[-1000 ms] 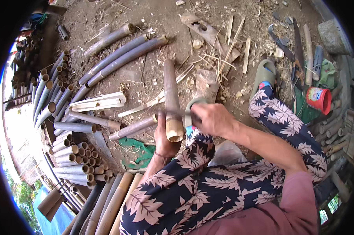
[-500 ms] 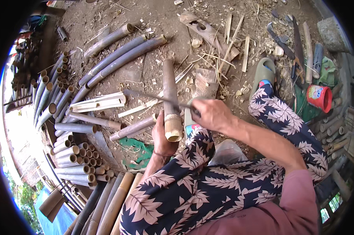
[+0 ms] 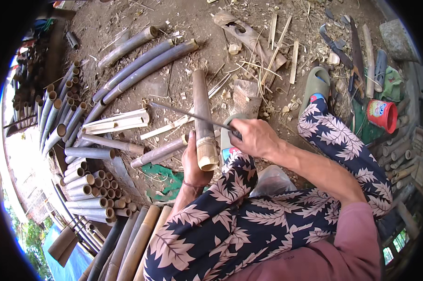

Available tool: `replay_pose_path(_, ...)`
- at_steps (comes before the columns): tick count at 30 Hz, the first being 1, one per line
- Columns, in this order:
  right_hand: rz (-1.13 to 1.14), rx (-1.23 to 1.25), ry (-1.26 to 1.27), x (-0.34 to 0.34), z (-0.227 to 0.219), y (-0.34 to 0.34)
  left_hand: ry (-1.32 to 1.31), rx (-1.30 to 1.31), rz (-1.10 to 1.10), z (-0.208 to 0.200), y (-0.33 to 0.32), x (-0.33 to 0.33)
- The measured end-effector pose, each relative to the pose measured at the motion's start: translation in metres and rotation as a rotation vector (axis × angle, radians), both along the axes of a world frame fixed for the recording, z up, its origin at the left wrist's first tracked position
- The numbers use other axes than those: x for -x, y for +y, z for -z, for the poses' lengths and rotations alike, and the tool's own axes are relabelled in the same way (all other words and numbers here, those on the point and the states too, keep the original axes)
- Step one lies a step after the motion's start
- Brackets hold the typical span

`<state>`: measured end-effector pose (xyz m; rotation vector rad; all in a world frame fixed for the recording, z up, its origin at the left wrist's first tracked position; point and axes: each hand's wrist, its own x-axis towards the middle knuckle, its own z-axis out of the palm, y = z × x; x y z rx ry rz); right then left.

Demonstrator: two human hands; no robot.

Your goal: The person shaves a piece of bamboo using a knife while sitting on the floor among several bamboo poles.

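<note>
My left hand (image 3: pixel 196 165) is closed around the lower part of a thick bamboo tube (image 3: pixel 202 96). The tube stands tilted, its pale, trimmed open end towards me and its darker end pointing away. In my right hand (image 3: pixel 256 139) is the dark handle of a long, thin knife (image 3: pixel 176 112). Its blade lies across the middle of the tube, with the tip reaching out to the left. Whether the edge touches the bamboo, I cannot tell. Just beyond the right hand a wooden block (image 3: pixel 245 96) stands on the ground by my foot.
Cut bamboo tubes (image 3: pixel 87 203) are stacked at the left, and longer poles (image 3: pixel 139 241) lie at the lower left. Split bamboo pieces (image 3: pixel 117 122) and chips litter the dirt floor. At the right are a large blade (image 3: pixel 356 56), a red tub (image 3: pixel 382 116) and a green cloth (image 3: pixel 391 85).
The knife was smeared by motion and now looks sharper, its tip slightly farther from me. Both hands and the bamboo tube keep almost the same places.
</note>
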<state>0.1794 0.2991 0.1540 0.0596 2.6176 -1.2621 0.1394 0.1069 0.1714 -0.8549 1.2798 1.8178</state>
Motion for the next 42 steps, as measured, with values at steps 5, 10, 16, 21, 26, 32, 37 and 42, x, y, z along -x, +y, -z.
replay_pose_path(5,-0.121,0.074,0.439,-0.012,-0.020,-0.010,0.126,-0.017,0.034,0.007,-0.015,-0.008)
replay_pose_path(10,-0.074,0.106,0.393,-0.012,-0.018,-0.012,0.440,0.026,0.274,0.005,-0.020,-0.008)
replay_pose_path(16,-0.084,0.117,0.609,-0.010,-0.041,-0.022,0.286,-0.179,0.080,0.012,-0.025,-0.009)
replay_pose_path(21,-0.114,-0.025,0.368,-0.008,-0.032,-0.013,0.646,0.264,0.349,0.001,-0.005,-0.004)
replay_pose_path(26,-0.069,-0.097,0.314,-0.002,-0.006,0.000,0.301,-0.004,0.119,0.012,-0.009,-0.001)
replay_pose_path(32,-0.093,-0.058,0.484,-0.006,0.000,-0.004,-0.001,-0.174,-0.059,0.015,-0.019,-0.004)
replay_pose_path(37,0.367,0.120,-0.181,0.007,0.038,0.038,-0.164,-0.178,0.078,0.010,-0.046,0.003)
replay_pose_path(42,0.466,-0.118,-0.084,-0.023,0.032,0.143,0.638,0.833,1.189,0.050,-0.153,0.052)
